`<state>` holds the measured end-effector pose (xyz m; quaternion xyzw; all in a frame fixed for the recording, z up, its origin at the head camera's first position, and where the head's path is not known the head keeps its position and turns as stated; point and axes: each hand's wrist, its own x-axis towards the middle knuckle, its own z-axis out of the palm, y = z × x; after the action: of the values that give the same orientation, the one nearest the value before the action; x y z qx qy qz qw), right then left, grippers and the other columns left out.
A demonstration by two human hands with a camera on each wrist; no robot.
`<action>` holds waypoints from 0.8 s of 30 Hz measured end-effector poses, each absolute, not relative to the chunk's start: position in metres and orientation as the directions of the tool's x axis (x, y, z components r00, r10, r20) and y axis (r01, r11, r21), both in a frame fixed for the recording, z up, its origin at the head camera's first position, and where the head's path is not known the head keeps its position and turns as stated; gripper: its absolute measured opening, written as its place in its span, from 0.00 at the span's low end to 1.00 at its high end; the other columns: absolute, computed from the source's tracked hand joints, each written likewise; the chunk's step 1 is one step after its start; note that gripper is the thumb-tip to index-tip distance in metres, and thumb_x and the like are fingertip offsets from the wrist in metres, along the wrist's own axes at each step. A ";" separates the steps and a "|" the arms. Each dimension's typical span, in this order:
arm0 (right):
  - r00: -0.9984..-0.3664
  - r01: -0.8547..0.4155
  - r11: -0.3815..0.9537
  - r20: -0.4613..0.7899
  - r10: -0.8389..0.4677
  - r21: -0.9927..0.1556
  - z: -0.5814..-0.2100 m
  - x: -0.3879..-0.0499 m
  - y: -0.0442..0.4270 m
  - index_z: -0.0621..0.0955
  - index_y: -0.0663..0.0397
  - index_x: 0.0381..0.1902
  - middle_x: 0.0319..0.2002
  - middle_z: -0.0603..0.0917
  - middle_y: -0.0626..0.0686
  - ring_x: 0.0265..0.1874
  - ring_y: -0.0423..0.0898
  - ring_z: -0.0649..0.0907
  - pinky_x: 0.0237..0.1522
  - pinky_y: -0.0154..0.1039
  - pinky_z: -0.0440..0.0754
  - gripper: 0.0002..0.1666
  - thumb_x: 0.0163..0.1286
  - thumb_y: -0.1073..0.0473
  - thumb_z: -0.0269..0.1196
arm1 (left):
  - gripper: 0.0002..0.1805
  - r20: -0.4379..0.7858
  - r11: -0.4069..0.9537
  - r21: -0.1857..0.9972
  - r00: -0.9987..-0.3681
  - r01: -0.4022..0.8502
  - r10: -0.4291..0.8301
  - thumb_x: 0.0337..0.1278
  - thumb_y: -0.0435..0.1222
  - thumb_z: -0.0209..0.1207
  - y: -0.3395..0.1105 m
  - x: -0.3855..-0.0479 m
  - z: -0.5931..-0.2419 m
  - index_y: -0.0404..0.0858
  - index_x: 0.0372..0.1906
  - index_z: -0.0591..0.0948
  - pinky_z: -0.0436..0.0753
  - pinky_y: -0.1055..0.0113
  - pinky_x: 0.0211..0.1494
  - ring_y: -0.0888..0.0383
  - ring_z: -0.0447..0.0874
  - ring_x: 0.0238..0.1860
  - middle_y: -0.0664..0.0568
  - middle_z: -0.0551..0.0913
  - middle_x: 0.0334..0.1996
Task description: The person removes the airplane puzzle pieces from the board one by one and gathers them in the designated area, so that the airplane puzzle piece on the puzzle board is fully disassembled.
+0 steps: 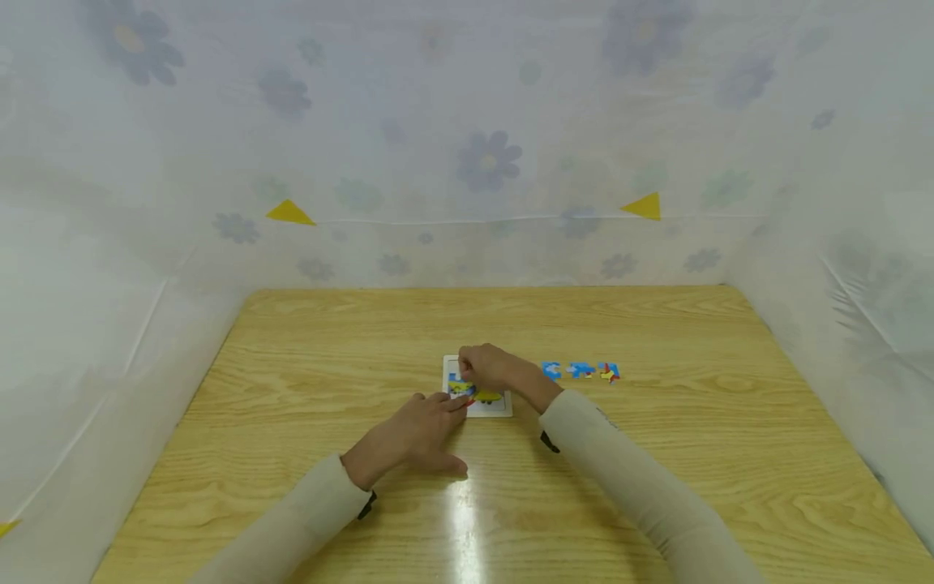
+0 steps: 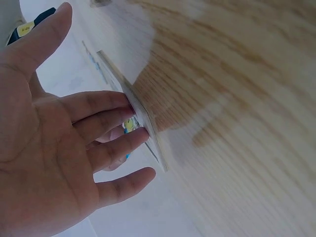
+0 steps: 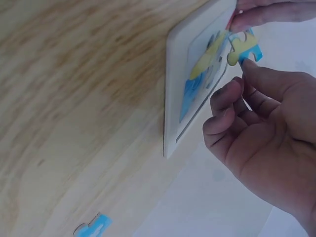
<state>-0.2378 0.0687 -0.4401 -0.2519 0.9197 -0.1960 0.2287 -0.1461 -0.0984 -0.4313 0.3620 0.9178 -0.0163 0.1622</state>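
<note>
A white-bordered jigsaw puzzle board lies on the wooden table, with yellow, blue and red picture parts in it. My right hand is over the board's upper part. In the right wrist view it pinches a yellow-and-blue puzzle piece between thumb and fingers, tilted above the board's surface. From the lower left, my left hand reaches in, its fingers extended and fingertips resting on the board, its thumb spread away. How the held piece meets the board is hidden by the right hand in the head view.
Right of the board, a row of loose blue puzzle pieces lies on the table: one blue and white, a middle one, and one with a yellow-and-red figure. Flower-patterned white sheeting walls the table's back and sides.
</note>
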 end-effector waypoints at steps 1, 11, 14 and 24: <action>-0.765 -0.378 0.786 -0.313 -0.563 -0.489 -0.439 -0.238 0.069 0.74 0.52 0.34 0.29 0.76 0.48 0.26 0.41 0.73 0.33 0.35 0.72 0.07 0.74 0.59 0.52 | 0.49 -0.308 0.737 0.087 -0.685 0.670 0.660 0.47 0.67 0.58 -0.098 -0.146 -0.431 0.41 0.69 0.66 0.72 0.51 0.60 0.50 0.63 0.70 0.52 0.62 0.72; -0.741 -0.363 0.735 -0.300 -0.601 -0.573 -0.429 -0.235 0.077 0.76 0.51 0.33 0.31 0.78 0.48 0.28 0.41 0.74 0.33 0.34 0.74 0.06 0.72 0.59 0.55 | 0.49 -0.312 0.740 0.079 -0.689 0.668 0.655 0.47 0.67 0.57 -0.098 -0.145 -0.431 0.41 0.69 0.66 0.71 0.49 0.62 0.49 0.62 0.70 0.53 0.61 0.72; -0.748 -0.334 0.732 -0.305 -0.589 -0.594 -0.426 -0.234 0.082 0.76 0.51 0.32 0.31 0.79 0.48 0.28 0.41 0.76 0.32 0.34 0.75 0.06 0.71 0.59 0.56 | 0.48 -0.315 0.740 0.071 -0.689 0.668 0.652 0.47 0.67 0.57 -0.098 -0.145 -0.430 0.41 0.69 0.66 0.71 0.49 0.62 0.50 0.63 0.70 0.53 0.61 0.72; -0.759 -0.339 0.696 -0.254 -0.600 -0.633 -0.419 -0.234 0.104 0.77 0.53 0.32 0.30 0.82 0.51 0.31 0.49 0.84 0.30 0.35 0.78 0.05 0.69 0.62 0.58 | 0.48 -0.307 0.740 0.076 -0.691 0.668 0.655 0.46 0.67 0.59 -0.099 -0.145 -0.429 0.40 0.68 0.68 0.73 0.49 0.60 0.49 0.64 0.69 0.53 0.63 0.72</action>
<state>-0.2336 0.1043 -0.4187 -0.2630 0.8925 -0.2878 0.2269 -0.1453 -0.0988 -0.4291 0.3596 0.9192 -0.0208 0.1591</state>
